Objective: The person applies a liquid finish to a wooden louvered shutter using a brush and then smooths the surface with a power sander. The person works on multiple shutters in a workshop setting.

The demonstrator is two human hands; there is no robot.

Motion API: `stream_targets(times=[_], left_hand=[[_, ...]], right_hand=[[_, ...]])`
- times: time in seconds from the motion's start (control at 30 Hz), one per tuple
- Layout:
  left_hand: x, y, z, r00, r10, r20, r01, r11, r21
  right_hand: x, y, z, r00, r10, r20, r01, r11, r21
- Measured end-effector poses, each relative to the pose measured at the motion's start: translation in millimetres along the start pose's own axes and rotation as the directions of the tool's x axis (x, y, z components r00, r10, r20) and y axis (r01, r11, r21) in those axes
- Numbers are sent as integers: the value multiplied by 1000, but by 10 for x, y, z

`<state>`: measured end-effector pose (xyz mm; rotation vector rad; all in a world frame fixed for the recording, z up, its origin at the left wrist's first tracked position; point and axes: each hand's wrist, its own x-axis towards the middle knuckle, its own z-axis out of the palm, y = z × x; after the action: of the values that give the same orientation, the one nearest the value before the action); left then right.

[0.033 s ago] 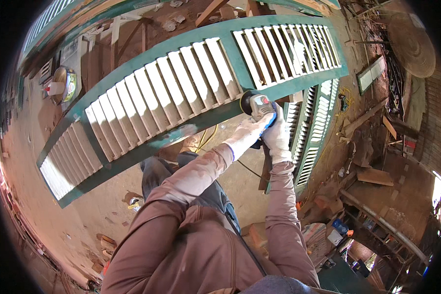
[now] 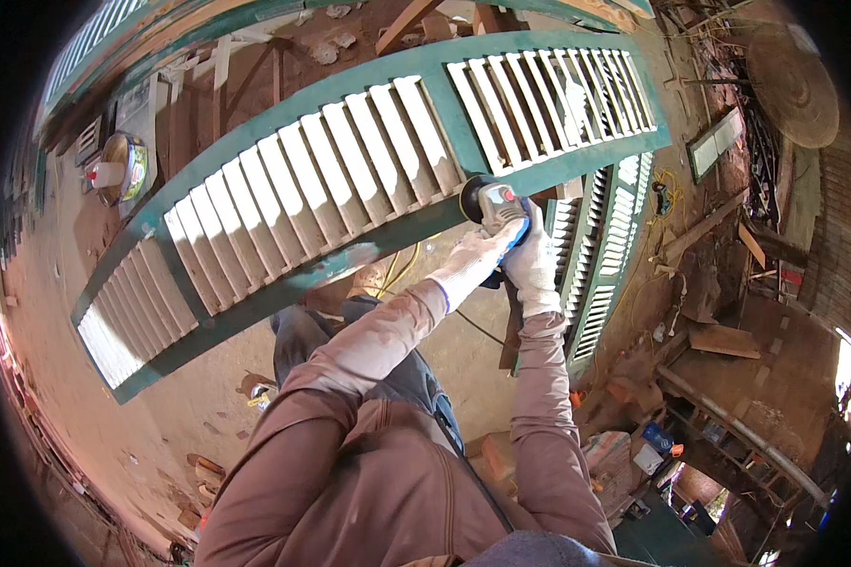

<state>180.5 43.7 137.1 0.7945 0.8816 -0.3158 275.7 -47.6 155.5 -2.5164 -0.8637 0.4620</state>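
A long louvred shutter with a green frame (image 2: 340, 257) and pale slats stretches across in front of me. Both my gloved hands are closed around a grey angle grinder (image 2: 497, 203) with a red button and a dark round disc. My left hand (image 2: 482, 253) wraps its body from the left. My right hand (image 2: 536, 269) grips it just behind, beside some blue on the tool or glove. The disc (image 2: 473, 198) is at the near green rail by the cross rail; whether it touches is hard to tell. My hands hide much of the grinder.
More green shutters (image 2: 603, 255) stand under the right end. A bucket (image 2: 123, 168) with a white container is at the left. A yellow cord (image 2: 402, 269) runs below the frame. Wood planks (image 2: 723, 340) and clutter lie at the right; a blue item (image 2: 657, 437) is lower right.
The grinder and both hands have shifted very slightly to the left along the green rail. My grip looks the same.
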Motion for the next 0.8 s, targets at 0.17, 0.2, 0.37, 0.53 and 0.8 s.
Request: stream_targets(times=[0.17,0.2,0.37,0.53,0.8], left_hand=[[126,-1,-24,996,87,-28,-89,994,-56],[103,41,-16,995,93,-21,-95,994,-56],[-128,215,122,995,69,78,-73,996,49],[-95,-83,269,978,125,169,-147,981,124],[-622,-115,-118,979,162,126,-180,973,147]], right_hand=[[88,-76,-23,1000,2,14,-2,1000,-22],[104,-63,-21,1000,-4,1,4,1000,-27],[-15,174,-48,995,68,-73,-70,997,-15],[-346,219,-180,986,143,-84,-143,990,5],[-729,-317,78,969,216,-118,-199,970,138]])
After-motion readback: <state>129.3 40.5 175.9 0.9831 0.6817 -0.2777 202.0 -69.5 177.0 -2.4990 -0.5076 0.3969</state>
